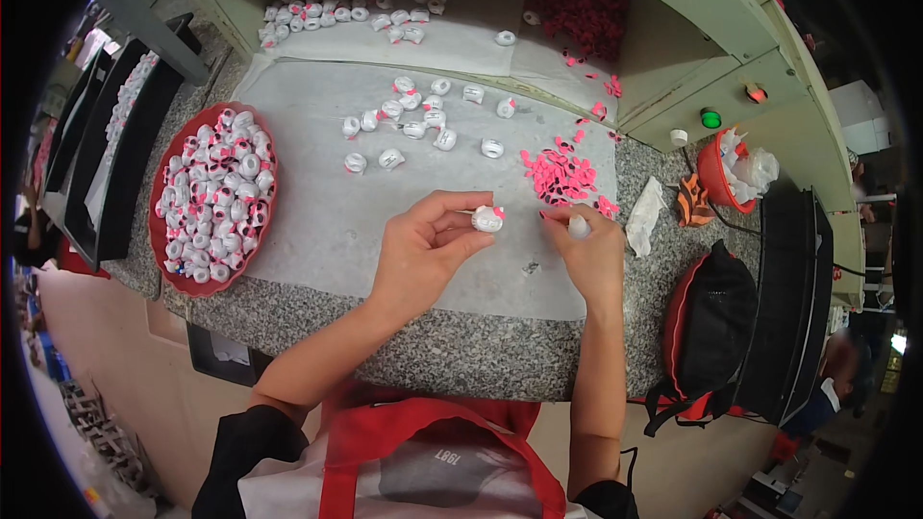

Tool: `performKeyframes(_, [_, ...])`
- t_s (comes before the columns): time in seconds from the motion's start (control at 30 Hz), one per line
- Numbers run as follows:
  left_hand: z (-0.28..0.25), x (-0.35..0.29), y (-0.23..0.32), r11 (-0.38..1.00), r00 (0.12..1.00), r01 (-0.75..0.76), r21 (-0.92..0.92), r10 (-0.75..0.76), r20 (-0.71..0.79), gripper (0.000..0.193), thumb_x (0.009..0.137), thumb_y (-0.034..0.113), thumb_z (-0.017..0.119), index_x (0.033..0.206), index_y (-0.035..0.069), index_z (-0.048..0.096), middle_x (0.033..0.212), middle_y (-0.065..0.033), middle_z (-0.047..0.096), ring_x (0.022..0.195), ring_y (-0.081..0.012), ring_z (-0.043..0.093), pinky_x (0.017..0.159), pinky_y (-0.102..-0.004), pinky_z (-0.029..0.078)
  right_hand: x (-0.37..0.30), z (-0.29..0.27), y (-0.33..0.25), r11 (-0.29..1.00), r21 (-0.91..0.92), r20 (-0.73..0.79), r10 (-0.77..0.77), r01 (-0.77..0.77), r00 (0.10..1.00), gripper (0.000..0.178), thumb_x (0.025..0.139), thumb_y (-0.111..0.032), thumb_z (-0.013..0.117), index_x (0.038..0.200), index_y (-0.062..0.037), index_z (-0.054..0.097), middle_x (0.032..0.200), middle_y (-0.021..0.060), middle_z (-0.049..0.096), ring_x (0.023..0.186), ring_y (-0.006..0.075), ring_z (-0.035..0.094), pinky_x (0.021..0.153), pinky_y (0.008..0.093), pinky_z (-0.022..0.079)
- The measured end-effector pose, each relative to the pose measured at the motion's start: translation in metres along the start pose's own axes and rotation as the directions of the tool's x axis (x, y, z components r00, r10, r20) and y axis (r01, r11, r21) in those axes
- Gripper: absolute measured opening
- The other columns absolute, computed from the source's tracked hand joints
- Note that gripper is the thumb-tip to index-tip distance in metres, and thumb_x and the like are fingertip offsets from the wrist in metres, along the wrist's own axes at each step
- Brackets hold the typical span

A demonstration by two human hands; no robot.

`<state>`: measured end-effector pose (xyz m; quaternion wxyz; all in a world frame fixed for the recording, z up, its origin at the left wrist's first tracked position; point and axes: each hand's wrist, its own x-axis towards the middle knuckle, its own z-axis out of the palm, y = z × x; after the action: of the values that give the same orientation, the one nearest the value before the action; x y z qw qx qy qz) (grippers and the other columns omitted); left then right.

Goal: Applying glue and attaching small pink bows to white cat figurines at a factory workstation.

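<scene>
My left hand (411, 255) pinches a small rounded white piece (488, 220) with a pink bit on its side, above the paper-covered worktop (317, 231). To its right, my right hand (594, 259) is closed around a small white tapered thing (579, 227), perhaps a tube or nozzle. Whether the right fingertips also pinch a pink piece cannot be made out. Just beyond that hand lies a loose heap of small pink pieces (560, 173). Farther off, several more rounded white pieces (413, 130) are scattered, some with pink on them.
At the left stands a red scalloped tray (157, 221) full of white and pink pieces. A green-grey cabinet (711, 86) rises behind, with more pieces inside. On the right are a red cup (710, 165), a crumpled white cloth (644, 216) and a black bag (716, 327).
</scene>
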<state>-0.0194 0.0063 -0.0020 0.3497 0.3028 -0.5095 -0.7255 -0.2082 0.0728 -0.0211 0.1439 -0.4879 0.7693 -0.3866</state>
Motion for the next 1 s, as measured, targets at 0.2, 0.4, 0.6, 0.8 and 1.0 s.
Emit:
performKeyframes(0.2, [-0.002,0.001,-0.01,0.989,0.989,-0.14,0.046,0.142,-0.036,0.03,0.073,-0.011,0.055,0.102,-0.002,0.054,0.101,-0.0095,0.055,0.09,-0.0137,0.056,0.078,-0.0239,0.048,-0.02,-0.002,-0.07,0.818,0.526,0.257,0.109,-0.234,0.96,0.01,0.066,0.001,0.067,0.075,0.0012,0.062,0.065,0.0028,0.058,0.055,0.0061,0.05,0.049,0.0179,0.04])
performKeyframes(0.4, [0.002,-0.004,-0.002,0.955,0.962,-0.268,0.125,0.259,0.083,0.029,0.072,-0.012,0.055,0.099,-0.002,0.056,0.103,-0.0109,0.052,0.093,-0.0162,0.055,0.078,-0.0255,0.05,-0.023,-0.005,-0.065,0.831,0.494,0.246,0.147,-0.255,0.958,0.014,0.066,0.002,0.069,0.076,0.001,0.06,0.068,0.0029,0.058,0.057,0.0057,0.051,0.05,0.0174,0.04])
performKeyframes(0.6, [-0.004,0.0,-0.002,0.988,0.976,-0.125,-0.092,0.14,0.168,0.028,0.076,-0.011,0.053,0.103,-0.004,0.055,0.107,-0.0138,0.051,0.097,-0.0193,0.053,0.083,-0.0289,0.046,-0.026,-0.002,-0.071,0.836,0.515,0.145,0.132,-0.189,0.981,0.017,0.065,0.002,0.07,0.078,0.0002,0.061,0.07,0.0021,0.058,0.063,0.0058,0.051,0.056,0.0181,0.041])
performKeyframes(0.8, [0.002,-0.001,-0.005,0.992,0.987,-0.102,-0.075,0.111,0.12,0.024,0.08,-0.007,0.05,0.104,-0.005,0.053,0.103,-0.0127,0.054,0.095,-0.0182,0.054,0.083,-0.0291,0.045,-0.024,0.005,-0.06,0.853,0.514,0.121,0.034,-0.092,0.992,0.02,0.064,0.002,0.07,0.082,-0.0001,0.061,0.073,0.0014,0.056,0.066,0.0066,0.05,0.059,0.0194,0.04])
performKeyframes(1.0, [-0.001,0.005,-0.016,0.995,0.997,-0.012,-0.102,0.019,0.072,0.025,0.08,-0.002,0.053,0.105,-0.004,0.053,0.096,-0.0104,0.058,0.091,-0.0164,0.056,0.081,-0.0271,0.045,-0.02,0.024,-0.042,0.824,0.566,0.083,-0.042,-0.012,0.996,0.018,0.067,0.002,0.068,0.083,-0.0011,0.062,0.074,0.0037,0.057,0.066,0.0092,0.053,0.058,0.0211,0.042])
